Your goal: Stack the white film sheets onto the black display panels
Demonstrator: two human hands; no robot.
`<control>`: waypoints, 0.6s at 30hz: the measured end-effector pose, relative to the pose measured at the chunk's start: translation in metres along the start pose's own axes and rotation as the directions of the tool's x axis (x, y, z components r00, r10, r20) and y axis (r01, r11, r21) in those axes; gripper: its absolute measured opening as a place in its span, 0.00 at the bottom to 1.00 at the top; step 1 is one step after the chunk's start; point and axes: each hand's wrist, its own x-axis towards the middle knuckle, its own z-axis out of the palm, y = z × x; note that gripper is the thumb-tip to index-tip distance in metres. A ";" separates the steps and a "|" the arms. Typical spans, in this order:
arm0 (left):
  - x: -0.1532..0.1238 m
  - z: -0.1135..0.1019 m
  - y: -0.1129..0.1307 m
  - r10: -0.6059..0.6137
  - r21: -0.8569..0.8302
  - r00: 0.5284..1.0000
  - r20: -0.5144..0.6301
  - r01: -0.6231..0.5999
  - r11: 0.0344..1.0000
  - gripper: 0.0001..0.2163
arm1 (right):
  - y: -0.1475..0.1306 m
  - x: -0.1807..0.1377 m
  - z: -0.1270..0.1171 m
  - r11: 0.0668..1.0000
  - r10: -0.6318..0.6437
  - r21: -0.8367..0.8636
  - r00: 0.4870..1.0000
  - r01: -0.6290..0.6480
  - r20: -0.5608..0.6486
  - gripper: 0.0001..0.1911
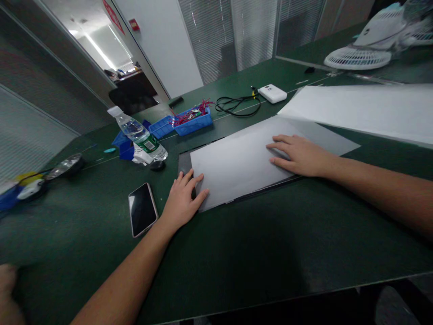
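A large white sheet (233, 167) lies over a thin dark-edged flat panel (184, 163) on the green table. My left hand (182, 198) rests at the left end of the sheet, fingers spread, touching its edge and the panel. Flat on the right part of the sheet lies my right hand (297, 155), its fingers stretched out and apart. Neither hand grips anything. The sheet's right end reaches past the right wrist to a pointed corner. How far the panel extends underneath is hidden.
Left of my left hand lies a phone (142, 210). Behind it are a water bottle (138, 132), a black mouse-like object (157, 165) and a blue bin (194, 121) of wired parts. A white box (272, 93), black cable (233, 106), another white sheet (365, 108) and a fan (358, 58) stand farther back. Another person's hand (6, 280) shows lower left.
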 end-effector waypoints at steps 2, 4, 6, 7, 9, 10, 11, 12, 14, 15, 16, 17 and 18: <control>0.000 0.000 -0.001 0.006 0.004 1.000 -0.001 -0.006 1.000 0.27 | -0.001 0.000 -0.002 1.000 0.003 0.007 1.000 -0.003 0.012 0.37; 0.001 0.000 -0.002 0.007 0.013 1.000 0.007 -0.007 1.000 0.26 | -0.002 0.001 -0.004 1.000 0.011 0.013 1.000 -0.011 0.023 0.36; 0.001 -0.001 -0.001 0.005 0.026 1.000 0.010 -0.006 1.000 0.25 | -0.004 0.001 -0.007 1.000 0.020 0.013 0.999 -0.020 0.032 0.37; 0.001 -0.001 0.000 0.004 0.031 1.000 0.009 -0.004 0.999 0.25 | -0.006 0.001 -0.008 1.000 0.022 0.010 0.999 -0.022 0.034 0.37; 0.002 -0.002 0.002 0.001 0.037 1.000 0.009 -0.001 0.999 0.25 | -0.007 0.001 -0.010 1.000 0.018 0.011 0.999 -0.018 0.035 0.36; 0.002 -0.002 0.002 -0.002 0.038 1.000 0.009 0.001 0.999 0.25 | -0.008 0.001 -0.010 1.000 0.014 0.014 0.999 -0.014 0.032 0.36; 0.002 -0.002 0.003 -0.005 0.036 1.000 0.010 0.004 0.999 0.25 | -0.008 0.001 -0.010 1.000 0.009 0.015 1.000 -0.010 0.029 0.36; 0.002 -0.002 0.003 -0.009 0.033 1.000 0.011 0.008 0.999 0.25 | -0.008 0.001 -0.010 1.000 0.005 0.016 1.000 -0.005 0.025 0.35; 0.003 -0.001 0.002 -0.018 0.021 1.000 0.013 0.018 1.000 0.26 | -0.008 0.001 -0.009 1.000 0.003 0.012 1.000 -0.003 0.015 0.34; 0.003 0.000 0.001 -0.023 0.014 1.000 0.013 0.022 1.000 0.27 | -0.008 0.001 -0.009 1.000 0.006 0.007 1.000 -0.006 0.010 0.34; 0.003 0.000 0.000 -0.028 0.008 1.000 0.013 0.028 1.000 0.27 | -0.007 0.001 -0.008 1.000 0.011 0.000 1.000 -0.011 0.007 0.34; 0.003 0.001 0.000 -0.034 0.005 0.999 0.012 0.034 0.999 0.28 | -0.007 0.001 -0.008 1.000 0.016 -0.010 1.000 -0.016 0.007 0.34; 0.003 0.001 -0.001 -0.040 0.005 0.999 0.011 0.040 0.999 0.28 | -0.006 0.001 -0.008 1.000 0.022 -0.023 1.000 -0.022 0.010 0.34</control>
